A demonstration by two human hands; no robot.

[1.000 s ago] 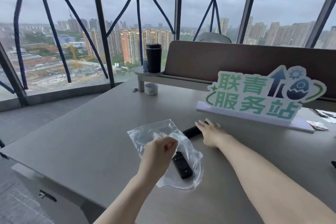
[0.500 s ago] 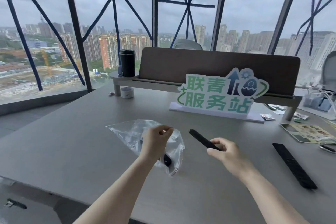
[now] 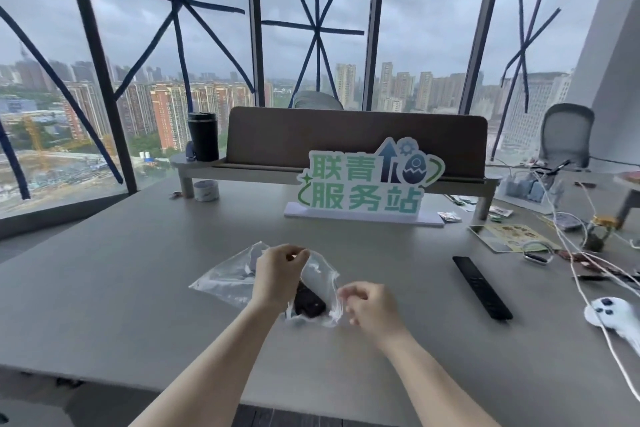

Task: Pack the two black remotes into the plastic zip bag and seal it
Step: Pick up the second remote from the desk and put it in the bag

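The clear plastic zip bag point(image 3: 225, 282) lies crumpled on the grey table point(image 3: 121, 288), just in front of me. My left hand point(image 3: 278, 276) pinches the bag's upper edge and lifts it off the table. My right hand point(image 3: 372, 310) has its fingers closed on the bag's right edge. Inside the bag a black remote point(image 3: 309, 303) shows as a dark shape between my hands. Whether it is one remote or two I cannot tell through the creased plastic.
A long black remote point(image 3: 482, 287) lies on the table to the right. Beyond it are a white game controller point(image 3: 609, 314), white cables point(image 3: 568, 218) and a leaflet point(image 3: 512, 236). A green sign point(image 3: 367, 185), black tumbler point(image 3: 203, 136) and tape roll point(image 3: 206, 190) stand behind.
My right hand no longer holds a black remote in the air; it has come in to the bag's right edge. My left hand has kept hold of the bag. The view turned right.
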